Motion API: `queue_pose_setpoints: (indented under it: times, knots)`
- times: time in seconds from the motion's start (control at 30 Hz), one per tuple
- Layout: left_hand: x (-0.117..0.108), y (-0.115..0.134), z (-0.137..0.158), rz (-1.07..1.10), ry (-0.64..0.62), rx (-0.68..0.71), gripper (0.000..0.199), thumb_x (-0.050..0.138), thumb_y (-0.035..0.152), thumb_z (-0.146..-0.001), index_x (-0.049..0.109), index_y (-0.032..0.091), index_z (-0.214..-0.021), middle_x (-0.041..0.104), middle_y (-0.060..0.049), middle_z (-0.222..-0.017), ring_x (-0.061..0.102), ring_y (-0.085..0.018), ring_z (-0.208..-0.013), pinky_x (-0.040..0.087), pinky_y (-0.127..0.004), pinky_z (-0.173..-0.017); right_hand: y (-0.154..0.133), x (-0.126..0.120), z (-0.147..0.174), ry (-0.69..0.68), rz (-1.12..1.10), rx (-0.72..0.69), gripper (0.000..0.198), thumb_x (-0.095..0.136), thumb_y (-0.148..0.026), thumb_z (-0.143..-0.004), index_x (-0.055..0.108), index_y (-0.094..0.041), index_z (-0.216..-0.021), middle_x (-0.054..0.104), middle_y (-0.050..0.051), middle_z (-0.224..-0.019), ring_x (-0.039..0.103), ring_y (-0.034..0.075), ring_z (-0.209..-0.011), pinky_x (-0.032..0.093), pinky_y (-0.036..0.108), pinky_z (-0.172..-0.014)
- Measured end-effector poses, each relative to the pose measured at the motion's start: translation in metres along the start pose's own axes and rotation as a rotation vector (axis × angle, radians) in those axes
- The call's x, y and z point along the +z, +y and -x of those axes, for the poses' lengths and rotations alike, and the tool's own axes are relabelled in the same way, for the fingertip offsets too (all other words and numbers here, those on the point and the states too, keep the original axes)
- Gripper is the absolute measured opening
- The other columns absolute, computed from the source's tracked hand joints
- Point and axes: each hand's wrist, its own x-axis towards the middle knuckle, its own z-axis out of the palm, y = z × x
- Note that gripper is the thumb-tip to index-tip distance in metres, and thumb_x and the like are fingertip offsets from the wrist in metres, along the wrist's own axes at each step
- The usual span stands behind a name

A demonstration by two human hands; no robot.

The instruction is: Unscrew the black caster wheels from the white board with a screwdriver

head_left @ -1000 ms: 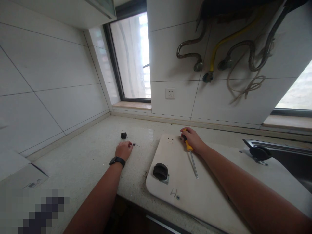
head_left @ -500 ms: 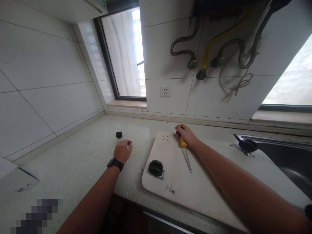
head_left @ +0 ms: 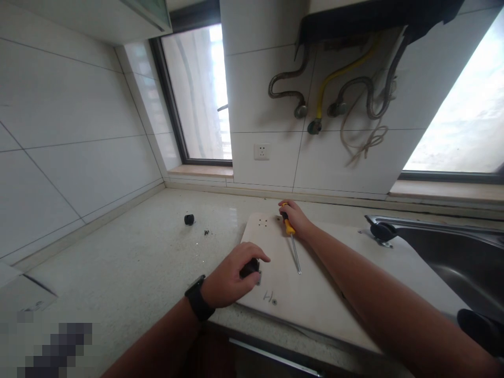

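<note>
A pale board [head_left: 307, 294] is laid over the countertop [head_left: 149, 252], its right end reaching over the sink [head_left: 452, 273]. At the board's far edge, the yellow-handled screwdriver [head_left: 290, 229] is held in the closed fingers of the right hand [head_left: 296, 218], its shaft pointed toward the near side above the board. The black caster [head_left: 249, 269] at the near left is partly covered by the left hand [head_left: 232, 275], whose thumb and forefinger are spread around it; whether it is gripped cannot be told. Four holes [head_left: 262, 222] are seen in the far left corner. Left of the board, a loose caster [head_left: 189, 219] and small screws [head_left: 207, 232] are set apart on the countertop.
</note>
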Motion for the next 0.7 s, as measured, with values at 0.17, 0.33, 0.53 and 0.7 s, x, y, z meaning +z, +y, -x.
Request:
queue_pose_setpoints:
  times: [0.17,0.33,0.53,0.7]
  knots:
    - [0.010,-0.008,0.002,0.033,0.034,-0.010,0.025,0.055,0.010,-0.089,0.070,0.021,-0.105,0.067,-0.008,-0.104,0.063,-0.022,-0.101,0.050,-0.039,-0.095,-0.032,-0.001,0.013,-0.003,-0.059,-0.101,0.036,0.066,-0.037,-0.099,0.060,-0.019,-0.130,0.067,0.007,-0.118,0.068,0.019,-0.091,0.060,0.037,-0.075]
    - [0.010,-0.014,0.004,0.077,0.054,-0.034,0.023,0.055,0.012,-0.091,0.070,0.021,-0.105,0.069,-0.008,-0.103,0.064,-0.022,-0.101,0.050,-0.039,-0.094,-0.075,0.000,0.052,-0.012,-0.100,-0.340,0.037,0.062,-0.026,-0.084,0.049,-0.031,-0.117,0.057,-0.003,-0.099,0.057,0.014,-0.068,0.040,0.022,-0.045]
    - [0.010,-0.018,0.004,0.108,0.109,-0.101,0.020,0.055,0.015,-0.093,0.070,0.021,-0.105,0.069,-0.007,-0.103,0.065,-0.021,-0.099,0.051,-0.037,-0.092,-0.090,0.010,0.098,0.022,-0.094,-0.658,0.036,0.060,-0.019,-0.082,0.047,-0.031,-0.114,0.055,-0.001,-0.100,0.054,0.014,-0.069,0.048,0.029,-0.059]
    - [0.010,-0.021,0.005,0.103,0.095,-0.100,0.020,0.055,0.017,-0.095,0.071,0.021,-0.106,0.069,-0.007,-0.103,0.065,-0.021,-0.099,0.051,-0.037,-0.092,-0.086,0.020,0.114,0.011,0.044,-0.849,0.039,0.062,-0.016,-0.084,0.048,-0.030,-0.118,0.055,0.002,-0.101,0.057,0.017,-0.077,0.051,0.035,-0.068]
